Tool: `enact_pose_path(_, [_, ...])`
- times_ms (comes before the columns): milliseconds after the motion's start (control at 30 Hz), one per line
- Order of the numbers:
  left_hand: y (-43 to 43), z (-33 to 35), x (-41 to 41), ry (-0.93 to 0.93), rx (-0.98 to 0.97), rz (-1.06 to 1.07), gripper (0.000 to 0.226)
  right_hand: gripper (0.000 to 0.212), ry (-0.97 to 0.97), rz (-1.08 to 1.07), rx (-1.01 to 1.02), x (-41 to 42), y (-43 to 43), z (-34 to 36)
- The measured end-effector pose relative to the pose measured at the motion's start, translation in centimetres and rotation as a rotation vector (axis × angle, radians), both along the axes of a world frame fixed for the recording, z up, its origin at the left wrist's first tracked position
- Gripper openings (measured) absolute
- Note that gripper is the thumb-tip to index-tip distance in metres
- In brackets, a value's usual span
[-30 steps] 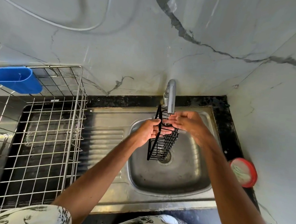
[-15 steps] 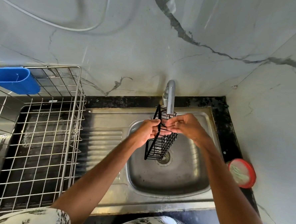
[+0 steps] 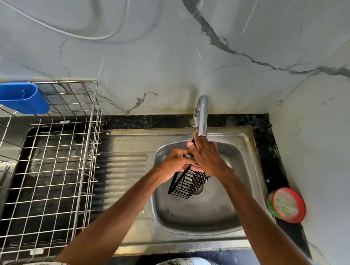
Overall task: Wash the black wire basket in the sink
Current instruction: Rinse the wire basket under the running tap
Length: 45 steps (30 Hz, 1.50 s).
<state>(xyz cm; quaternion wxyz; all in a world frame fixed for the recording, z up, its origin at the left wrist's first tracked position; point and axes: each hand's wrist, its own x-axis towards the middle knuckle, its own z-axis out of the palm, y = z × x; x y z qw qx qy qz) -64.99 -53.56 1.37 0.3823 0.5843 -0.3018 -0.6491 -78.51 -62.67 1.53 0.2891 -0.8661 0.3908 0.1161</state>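
A small black wire basket (image 3: 189, 183) hangs tilted over the steel sink bowl (image 3: 198, 211), just under the tap spout (image 3: 202, 115). My left hand (image 3: 175, 163) grips the basket's rim from the left, fingers curled round the wire. Over the basket's upper part lies my right hand (image 3: 206, 156), its fingers reaching to the top end; the hand hides what the fingers do there. The lower end of the basket sits above the drain. I cannot tell whether water is running.
A tall steel wire dish rack (image 3: 51, 165) fills the left counter, with a blue plastic holder (image 3: 18, 97) hooked on its back corner. A red-rimmed round tub (image 3: 287, 204) sits on the black counter right of the sink. Marble walls close the back and right.
My right hand has slid from the basket's right side over its top, toward the tap. The basket has tipped a little more and its lower end has shifted slightly left.
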Motion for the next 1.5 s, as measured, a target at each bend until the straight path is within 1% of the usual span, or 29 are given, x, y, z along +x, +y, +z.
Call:
enact_pose_path(33, [0.1, 0.0, -0.1, 0.005, -0.007, -0.012, 0.021, 0.08, 0.05, 0.014, -0.029, 0.3, -0.6, -0.2])
enact_pose_path(67, [0.1, -0.2, -0.3, -0.001, -0.013, -0.008, 0.024, 0.08, 0.056, -0.019, -0.008, 0.8, -0.8, 0.0])
enact_pose_path(100, [0.0, -0.3, -0.4, -0.021, -0.005, 0.019, 0.021, 0.085, 0.043, -0.041, 0.012, 1.3, -0.7, 0.2])
enact_pose_path(133, [0.0, -0.4, -0.5, -0.044, 0.014, 0.075, 0.017, 0.094, 0.002, -0.058, 0.052, 1.8, -0.2, 0.7])
enact_pose_path(167, [-0.1, -0.6, -0.4, -0.054, 0.033, 0.147, 0.015, 0.104, -0.02, -0.021, 0.056, 2.2, 0.2, 0.8])
enact_pose_path(200, [-0.1, -1.0, -0.2, -0.043, 0.045, 0.215, 0.018, 0.108, -0.04, 0.03, 0.087, 2.3, 0.8, 1.0])
enact_pose_path(267, [0.0, -1.3, 0.5, -0.02, 0.033, 0.251, 0.021, 0.103, -0.094, 0.068, 0.13, 2.2, 1.5, 1.6])
enact_pose_path(333, [0.1, -1.0, 0.8, -0.034, -0.011, 0.195, 0.016, 0.091, -0.112, 0.069, 0.071, 1.8, 0.8, 1.7])
enact_pose_path(400, [0.3, -0.3, 0.6, 0.024, -0.067, 0.152, 0.024, 0.063, -0.085, -0.04, 0.034, 1.4, -0.4, 1.0])
enact_pose_path(433, [0.4, -0.1, 0.4, 0.071, -0.088, 0.149, 0.028, 0.061, -0.071, -0.106, 0.027, 1.3, -1.1, 0.7])
enact_pose_path(500, [0.3, 0.2, 0.0, 0.096, -0.093, 0.176, 0.029, 0.085, -0.016, -0.219, 0.038, 1.4, -1.3, 1.2])
enact_pose_path(533, [0.2, -0.1, -0.1, 0.08, -0.081, 0.201, 0.026, 0.09, -0.034, -0.233, 0.044, 1.5, -0.9, 1.4])
enact_pose_path(633, [0.3, -1.3, 0.2, 0.026, -0.038, 0.304, 0.014, 0.09, -0.104, -0.064, 0.069, 1.9, 2.0, 2.4])
enact_pose_path(667, [0.4, -1.8, 0.4, 0.027, -0.034, 0.317, 0.02, 0.091, -0.114, -0.012, 0.079, 1.7, 2.7, 2.4])
enact_pose_path(700, [0.6, -1.9, 0.7, 0.044, -0.026, 0.309, 0.026, 0.086, -0.104, 0.026, 0.064, 1.3, 2.6, 2.1])
enact_pose_path(767, [1.1, -1.5, 0.9, 0.094, -0.058, 0.252, 0.027, 0.069, -0.048, 0.009, 0.023, 0.5, 1.2, 1.1])
enact_pose_path(800, [1.3, -1.2, 0.9, 0.11, -0.073, 0.214, 0.03, 0.071, -0.006, -0.041, 0.016, 0.1, 0.2, 0.9])
enact_pose_path(867, [1.5, -0.7, 0.8, 0.124, -0.087, 0.147, 0.033, 0.099, 0.03, -0.175, 0.021, 0.2, -1.1, 1.2])
enact_pose_path(900, [1.4, -0.8, 0.6, 0.104, -0.086, 0.134, 0.03, 0.106, 0.036, -0.159, 0.014, 0.7, -1.1, 1.3])
enact_pose_path(933, [1.3, -0.9, 0.6, 0.064, -0.08, 0.15, 0.024, 0.1, 0.03, -0.09, 0.009, 1.5, -0.5, 1.7])
enact_pose_path(967, [1.2, -1.4, 0.6, 0.026, -0.061, 0.185, 0.018, 0.089, 0.002, -0.006, 0.004, 2.2, 0.4, 2.0])
enact_pose_path(1000, [1.0, -1.9, 0.8, 0.0, -0.049, 0.212, 0.018, 0.083, -0.056, 0.033, 0.021, 2.8, 1.3, 2.1])
enact_pose_path(1033, [1.0, -2.0, 0.9, -0.003, -0.039, 0.237, 0.019, 0.082, -0.111, 0.047, 0.042, 3.0, 1.9, 2.5])
enact_pose_path(1100, [1.0, -1.4, 1.2, 0.044, -0.062, 0.265, 0.019, 0.079, -0.156, 0.011, 0.04, 2.6, 1.3, 2.3])
enact_pose_path(1200, [0.6, -0.6, 1.3, 0.125, -0.093, 0.252, 0.032, 0.066, -0.098, -0.128, 0.045, 0.5, 0.1, 1.7])
enact_pose_path(1267, [0.1, -0.7, 1.4, 0.139, -0.087, 0.283, 0.031, 0.067, -0.112, -0.064, -0.003, -0.1, 0.8, 1.4])
enact_pose_path(1333, [-0.3, -1.2, 1.5, 0.143, -0.054, 0.333, 0.03, 0.079, -0.149, -0.045, -0.006, -0.5, 2.5, 1.3])
enact_pose_path(1433, [-0.4, -1.3, 1.7, 0.187, -0.043, 0.342, 0.029, 0.078, -0.211, 0.0, -0.017, -1.7, 3.1, 1.0])
enact_pose_path(1500, [-0.5, -0.9, 1.6, 0.197, -0.058, 0.304, 0.03, 0.085, -0.18, -0.057, 0.015, -1.8, 1.6, 0.6])
